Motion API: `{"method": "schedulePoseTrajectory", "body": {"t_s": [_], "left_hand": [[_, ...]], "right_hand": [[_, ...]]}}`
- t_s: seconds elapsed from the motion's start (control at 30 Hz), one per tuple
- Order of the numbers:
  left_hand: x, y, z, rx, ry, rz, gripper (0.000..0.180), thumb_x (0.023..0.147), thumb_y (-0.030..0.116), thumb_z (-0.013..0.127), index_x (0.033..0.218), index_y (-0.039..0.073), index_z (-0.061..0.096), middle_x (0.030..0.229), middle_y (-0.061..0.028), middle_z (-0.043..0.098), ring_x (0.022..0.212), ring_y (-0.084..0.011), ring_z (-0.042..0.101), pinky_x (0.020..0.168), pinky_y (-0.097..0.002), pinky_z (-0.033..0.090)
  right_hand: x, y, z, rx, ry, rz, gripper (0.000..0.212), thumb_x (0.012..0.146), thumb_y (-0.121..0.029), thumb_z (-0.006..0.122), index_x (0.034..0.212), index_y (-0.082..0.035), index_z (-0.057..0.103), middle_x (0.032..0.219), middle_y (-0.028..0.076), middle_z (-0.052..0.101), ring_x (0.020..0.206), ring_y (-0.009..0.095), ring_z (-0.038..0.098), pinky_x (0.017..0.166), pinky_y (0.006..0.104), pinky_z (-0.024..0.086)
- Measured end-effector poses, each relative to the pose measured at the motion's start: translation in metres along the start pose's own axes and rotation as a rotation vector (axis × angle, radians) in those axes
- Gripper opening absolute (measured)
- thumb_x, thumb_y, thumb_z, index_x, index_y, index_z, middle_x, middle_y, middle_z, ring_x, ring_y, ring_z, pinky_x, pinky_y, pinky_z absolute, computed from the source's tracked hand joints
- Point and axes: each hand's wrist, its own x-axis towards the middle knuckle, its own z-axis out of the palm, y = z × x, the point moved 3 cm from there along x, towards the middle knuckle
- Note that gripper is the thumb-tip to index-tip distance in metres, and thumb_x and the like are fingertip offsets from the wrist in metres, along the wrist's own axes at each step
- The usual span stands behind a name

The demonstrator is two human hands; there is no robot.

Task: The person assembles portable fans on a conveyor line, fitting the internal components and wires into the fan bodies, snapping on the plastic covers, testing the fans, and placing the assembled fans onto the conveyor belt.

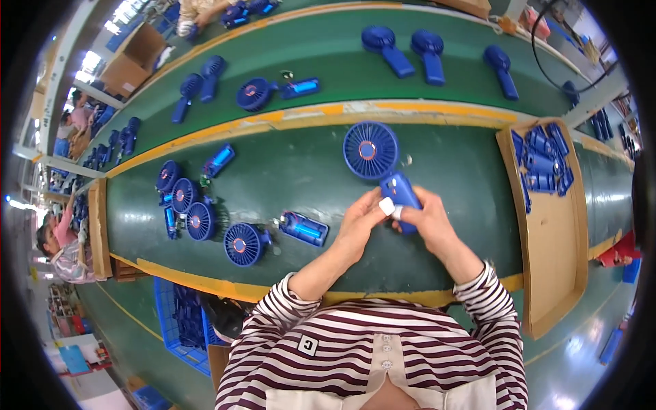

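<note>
A blue handheld fan is in front of me, its round grille head (371,150) resting toward the far side of the green bench. Its blue handle (403,193) points back at me, between my two hands. My left hand (359,220) pinches the handle from the left, with a white covering on the thumb tip. Around the handle's right side and lower end my right hand (430,219) is closed, its thumb also covered in white. Both thumbs press on the handle's upper face. The fingers underneath are partly hidden.
Left of my hands lie an opened fan (244,244) with its handle shell (304,229), and several more fan heads (183,196). A cardboard tray (557,253) at right holds blue shell parts (543,160). Beyond an orange-edged rail, a green belt (335,58) carries fans (429,55). Other people work at far left.
</note>
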Motion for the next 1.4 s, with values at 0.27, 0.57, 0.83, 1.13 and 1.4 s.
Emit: {"method": "schedulePoseTrajectory", "body": {"t_s": [0.27,0.57,0.83,1.13,1.4], "left_hand": [[-0.011,-0.043,-0.021,0.626,0.009,0.317,0.014,0.085,0.014,0.058,0.086,0.002,0.064,0.061,-0.0008,0.06,0.052,-0.0055,0.05,0.047,-0.0223,0.04],[-0.015,-0.021,-0.011,0.706,0.017,0.566,0.011,0.082,0.01,0.059,0.081,0.0,0.063,0.054,-0.0043,0.055,0.046,-0.0099,0.053,0.045,-0.0241,0.042],[-0.013,-0.024,-0.012,0.704,-0.023,0.554,0.01,0.083,0.008,0.057,0.082,0.0,0.063,0.054,-0.0048,0.055,0.047,-0.0096,0.053,0.045,-0.0243,0.042],[-0.007,-0.022,-0.028,-0.127,0.088,0.245,0.047,0.093,0.033,0.037,0.126,0.001,0.04,0.108,-0.0105,0.057,0.081,-0.0171,0.06,0.068,-0.0302,0.049],[0.005,-0.025,-0.02,-0.272,0.233,0.047,0.034,0.092,0.025,0.042,0.115,0.0,0.048,0.109,-0.0098,0.055,0.1,-0.0213,0.054,0.088,-0.0341,0.043]], "right_hand": [[0.19,-0.089,0.02,-1.118,0.523,-0.701,0.049,0.072,-0.02,0.062,0.118,-0.007,0.049,0.095,0.016,0.051,0.084,0.033,0.056,0.07,0.0441,0.046],[0.28,-0.083,0.092,-1.376,0.083,-0.977,0.056,0.066,-0.015,0.059,0.119,-0.003,0.046,0.123,0.017,0.045,0.117,0.033,0.04,0.095,0.0445,0.033],[0.244,-0.083,0.102,-1.324,0.107,-0.651,0.054,0.068,-0.022,0.061,0.115,0.0,0.049,0.101,0.018,0.051,0.089,0.035,0.056,0.075,0.0429,0.047],[0.077,-0.046,0.073,-0.935,0.248,-0.612,0.063,0.066,-0.02,0.062,0.12,0.001,0.04,0.097,0.02,0.049,0.079,0.04,0.055,0.069,0.0454,0.047],[-0.006,0.0,0.046,-0.872,0.244,-0.495,0.059,0.066,-0.019,0.064,0.117,0.0,0.042,0.098,0.018,0.05,0.079,0.036,0.056,0.065,0.0425,0.048]]}}
